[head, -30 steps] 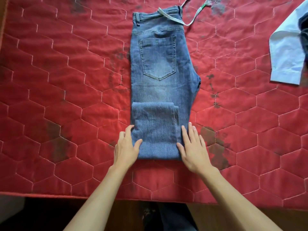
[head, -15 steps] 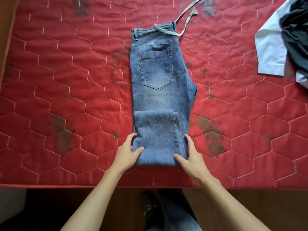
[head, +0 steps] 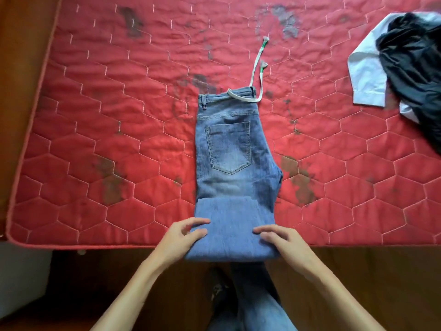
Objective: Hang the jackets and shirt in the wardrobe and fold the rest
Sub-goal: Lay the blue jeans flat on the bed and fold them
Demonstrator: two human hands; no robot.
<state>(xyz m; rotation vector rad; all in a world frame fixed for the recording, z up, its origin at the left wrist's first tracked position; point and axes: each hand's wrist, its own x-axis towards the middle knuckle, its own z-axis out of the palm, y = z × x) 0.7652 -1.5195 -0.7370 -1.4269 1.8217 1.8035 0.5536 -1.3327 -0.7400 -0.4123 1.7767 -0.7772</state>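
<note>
Jeans [head: 229,163]: blue denim, folded lengthwise, flat on red quilted mattress [head: 119,115] with hexagon stitching, roughly mid-width and running from mid-mattress to the near edge. Waistband points to the far edge, back pocket [head: 230,146] faces up. Leg ends are folded up over the thighs, and that doubled end sticks out slightly past the near edge of the mattress.

Left hand [head: 183,237] grips the left side of the doubled end, fingers curled onto the denim. Right hand [head: 284,242] grips the right side, fingers curled over the top layer; its thumb is hidden. Both forearms come in from below the near edge.

White flat cord [head: 256,75] with green marks is threaded at the waistband, loose ends trailing toward the far edge.

White long-sleeved shirt [head: 367,77] lies near the far right corner, one cuff spread toward the jeans but well apart from them. Dark garment [head: 415,68], crumpled, lies on top of it at the right edge.

Mattress fabric shows dark blotches around the jeans.
</note>
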